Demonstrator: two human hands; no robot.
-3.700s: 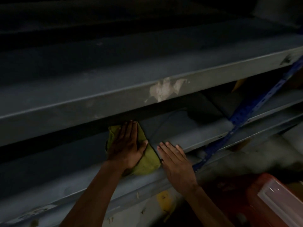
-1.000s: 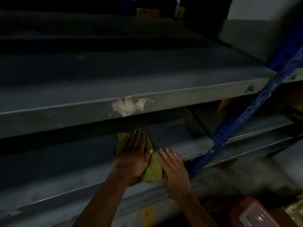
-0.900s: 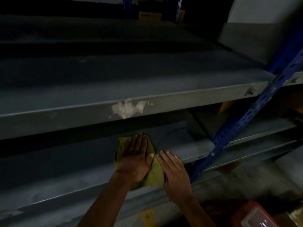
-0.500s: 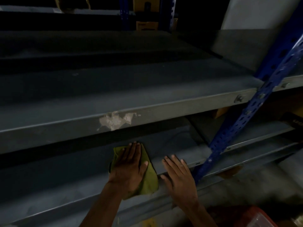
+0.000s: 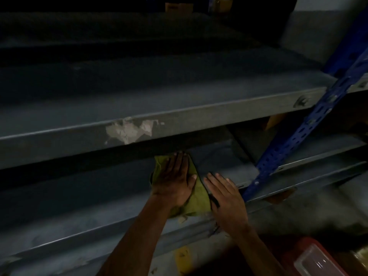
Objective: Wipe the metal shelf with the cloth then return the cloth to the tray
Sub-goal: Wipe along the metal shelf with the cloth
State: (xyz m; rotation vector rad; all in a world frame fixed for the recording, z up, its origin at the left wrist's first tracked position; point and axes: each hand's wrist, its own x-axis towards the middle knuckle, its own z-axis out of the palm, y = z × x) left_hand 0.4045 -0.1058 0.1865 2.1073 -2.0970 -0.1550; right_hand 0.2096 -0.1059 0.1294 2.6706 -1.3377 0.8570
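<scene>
**Left hand flat on cloth, lower shelf**

Green cloth point(image 5: 196, 198) lies on the lower metal shelf point(image 5: 79, 200), near its front edge, partly tucked under the overhang of the upper shelf point(image 5: 179, 92). Left hand point(image 5: 174, 182) pressed flat on top of cloth, palm down, fingers straight and together, thumb out to the right; not gripping, just pressing. Cloth shows left of the fingers and right of and below the palm, one crumpled corner at the shelf lip.

Right hand point(image 5: 227, 198) just beside cloth on its right, palm down, fingers spread flat on the same shelf, empty. Its inner edge touches or nearly touches the cloth edge; too dark to tell which.

Upper shelf front face has a pale chipped patch point(image 5: 131, 131) above and left of the cloth. Blue perforated upright point(image 5: 298, 134) runs diagonally at right, meeting the lower shelf edge just right of the right hand. Red tray point(image 5: 304, 255) with a clear lidded box point(image 5: 316, 262) at bottom right, below the shelf, well apart from cloth. Scene dim.
</scene>
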